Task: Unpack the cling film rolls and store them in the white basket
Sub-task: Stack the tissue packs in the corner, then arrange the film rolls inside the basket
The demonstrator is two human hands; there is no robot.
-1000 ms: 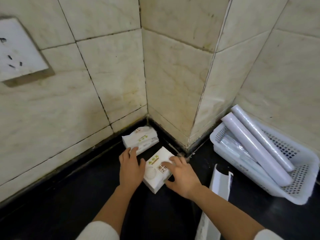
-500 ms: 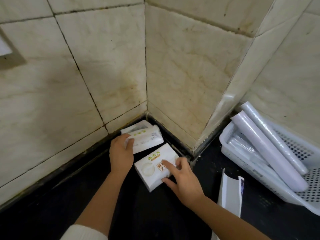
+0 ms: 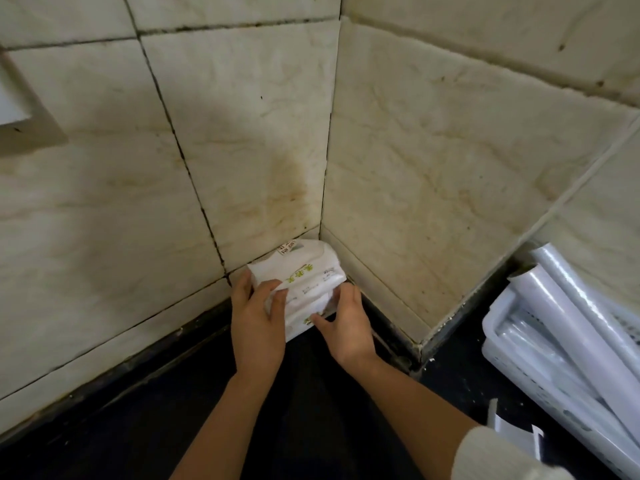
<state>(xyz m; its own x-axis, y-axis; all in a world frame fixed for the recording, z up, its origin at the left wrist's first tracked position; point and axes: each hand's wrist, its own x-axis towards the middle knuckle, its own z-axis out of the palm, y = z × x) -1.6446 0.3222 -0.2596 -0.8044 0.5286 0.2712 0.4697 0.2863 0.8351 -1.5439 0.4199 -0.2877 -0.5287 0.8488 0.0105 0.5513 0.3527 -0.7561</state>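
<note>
Two white tissue packs (image 3: 304,282) with green print are stacked in the wall corner on the dark counter. My left hand (image 3: 256,313) grips the stack's left side, thumb on top. My right hand (image 3: 346,320) holds its right and front edge. At the far right stands the white basket (image 3: 526,372), with several long cling film rolls (image 3: 568,323) lying in it, their ends sticking out over its rim.
Cream tiled walls (image 3: 242,150) meet in a corner right behind the packs. A jutting wall edge (image 3: 419,341) separates the corner from the basket. An opened white carton (image 3: 512,434) lies on the black counter (image 3: 173,410) beside my right forearm. A wall socket (image 3: 14,102) sits upper left.
The front pack, flat on the counter before, now sits on the other pack in the corner. Both hands moved forward to the stack. The view moved closer and left.
</note>
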